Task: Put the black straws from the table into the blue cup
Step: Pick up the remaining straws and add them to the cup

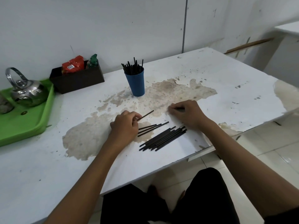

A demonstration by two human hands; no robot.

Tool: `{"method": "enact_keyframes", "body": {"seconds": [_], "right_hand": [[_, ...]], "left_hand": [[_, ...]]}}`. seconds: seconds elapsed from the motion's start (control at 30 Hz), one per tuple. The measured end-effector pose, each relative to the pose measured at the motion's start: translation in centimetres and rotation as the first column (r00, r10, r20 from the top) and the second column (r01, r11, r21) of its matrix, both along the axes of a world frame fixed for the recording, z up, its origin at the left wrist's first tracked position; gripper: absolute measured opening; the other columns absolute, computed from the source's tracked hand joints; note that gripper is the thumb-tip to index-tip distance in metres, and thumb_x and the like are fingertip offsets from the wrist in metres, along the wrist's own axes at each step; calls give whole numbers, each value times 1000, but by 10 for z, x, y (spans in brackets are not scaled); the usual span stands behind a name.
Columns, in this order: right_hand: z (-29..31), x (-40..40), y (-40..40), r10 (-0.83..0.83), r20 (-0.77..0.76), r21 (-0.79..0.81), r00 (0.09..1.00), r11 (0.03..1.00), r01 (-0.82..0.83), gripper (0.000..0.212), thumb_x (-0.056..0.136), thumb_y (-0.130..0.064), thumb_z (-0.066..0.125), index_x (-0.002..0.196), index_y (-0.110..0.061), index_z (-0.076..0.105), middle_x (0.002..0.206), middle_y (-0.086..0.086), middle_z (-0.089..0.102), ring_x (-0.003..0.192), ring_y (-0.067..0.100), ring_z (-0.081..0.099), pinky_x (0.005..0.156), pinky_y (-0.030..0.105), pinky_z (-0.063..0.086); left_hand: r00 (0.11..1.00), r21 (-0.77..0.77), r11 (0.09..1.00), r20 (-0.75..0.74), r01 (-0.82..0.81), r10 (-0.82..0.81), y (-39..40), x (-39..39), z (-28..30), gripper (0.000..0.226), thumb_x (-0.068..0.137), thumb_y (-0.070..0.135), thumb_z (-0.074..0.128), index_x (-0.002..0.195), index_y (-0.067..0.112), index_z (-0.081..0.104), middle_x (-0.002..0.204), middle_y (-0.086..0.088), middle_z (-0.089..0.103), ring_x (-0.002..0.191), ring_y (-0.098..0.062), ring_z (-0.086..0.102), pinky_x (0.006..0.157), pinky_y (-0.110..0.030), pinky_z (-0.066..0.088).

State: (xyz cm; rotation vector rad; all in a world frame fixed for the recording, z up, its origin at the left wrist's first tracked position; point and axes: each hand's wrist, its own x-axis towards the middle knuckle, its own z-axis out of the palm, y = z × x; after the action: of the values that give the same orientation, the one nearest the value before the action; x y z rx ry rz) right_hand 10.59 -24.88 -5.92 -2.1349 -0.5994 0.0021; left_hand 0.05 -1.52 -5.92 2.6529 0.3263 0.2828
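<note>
Between the hands, loose straws point(162, 138) lie; left grip point(125, 122) pinches one.

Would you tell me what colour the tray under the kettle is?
Bright green tray, seen in the head view.

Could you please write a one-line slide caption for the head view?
Left hand pinches one straw beside loose straws; the blue cup is partly filled.

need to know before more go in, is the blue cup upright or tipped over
Upright: the blue cup stands on its base on the table, black straws sticking up from its mouth.
</note>
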Motion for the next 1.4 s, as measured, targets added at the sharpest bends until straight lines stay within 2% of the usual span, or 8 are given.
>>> {"method": "enact_keyframes", "body": {"seconds": [0.07, 0.17, 0.27, 0.63, 0.87, 1.0, 1.17, 1.4], "right_hand": [[-5, -6, -1, -12, 3, 48, 1000, 999, 12, 17, 90, -21, 69, 105, -15, 76, 105, -3, 74, 102, 4, 66, 92, 20, 52], [-9, -8, 0, -51, 65, 62, 997, 997, 47, 15, 90, -20, 70, 102, -14, 77, 102, -3, 75, 99, 4, 67, 90, 18, 51], [-11, -6, 0, -102, 103, 71, 989, 993, 94, 10, 88, -20, 71, 94, -17, 78, 94, -6, 76, 88, 3, 68, 81, 19, 53], [-8, -7, 4, -270, 24, 171, 963, 950, 262, 14, 92, -19, 66, 94, -10, 77, 91, -1, 75, 82, 7, 65, 69, 4, 43], [-13, -16, 23, -97, 228, -50, 969, 993, 111, 18, 93, -25, 59, 86, -21, 75, 88, -11, 72, 89, 10, 62, 74, 25, 47], [-20, -11, 34, -99, 248, -82, 964, 989, 123, 17, 95, -25, 58, 95, -19, 73, 100, -7, 70, 102, 15, 57, 84, 31, 49], [-21, -8, 45, -103, 293, -162, 951, 974, 155, 20, 96, -21, 56, 106, -15, 72, 107, -3, 67, 108, 18, 53, 84, 23, 41], [-19, -12, 46, -94, 330, -201, 939, 965, 168, 21, 97, -18, 54, 109, -12, 71, 109, -1, 66, 110, 20, 52, 89, 27, 43]], "left_hand": [[997, -19, 997, -13, 70, -70, -14, -10, 6, 19, 92, 44, 53, 106, 38, 65, 103, 11, 57, 101, -13, 57, 96, -47, 46], [980, -39, 985, -102, 170, -173, -39, -21, 18, 57, 75, 80, 50, 115, 40, 59, 112, 14, 54, 111, -11, 49, 100, -43, 40], [963, 62, 971, -154, 232, -220, -55, -22, 18, 84, 61, 92, 50, 124, 37, 53, 120, 13, 50, 115, -12, 45, 100, -41, 40], [981, 175, 967, 21, 185, -191, -50, 0, 1, 40, 94, 53, 51, 119, 23, 59, 109, 3, 59, 98, -18, 53, 84, -35, 50], [999, 239, 970, 1, 39, -40, -37, 25, 5, 41, 98, 48, 46, 119, 15, 57, 112, -4, 60, 99, -21, 54, 81, -29, 44], [998, 261, 965, -64, -12, 29, -29, 38, 6, 46, 98, 50, 45, 119, 11, 55, 114, -7, 60, 102, -22, 55, 81, -29, 44], [994, 297, 955, -100, 0, 31, -27, 44, 5, 44, 100, 47, 43, 117, 9, 55, 113, -8, 60, 102, -22, 55, 80, -27, 42], [995, 399, 916, -98, 43, -4, -32, 40, 6, 35, 108, 30, 32, 115, 4, 54, 113, -12, 57, 105, -25, 53, 87, -29, 40]]}}
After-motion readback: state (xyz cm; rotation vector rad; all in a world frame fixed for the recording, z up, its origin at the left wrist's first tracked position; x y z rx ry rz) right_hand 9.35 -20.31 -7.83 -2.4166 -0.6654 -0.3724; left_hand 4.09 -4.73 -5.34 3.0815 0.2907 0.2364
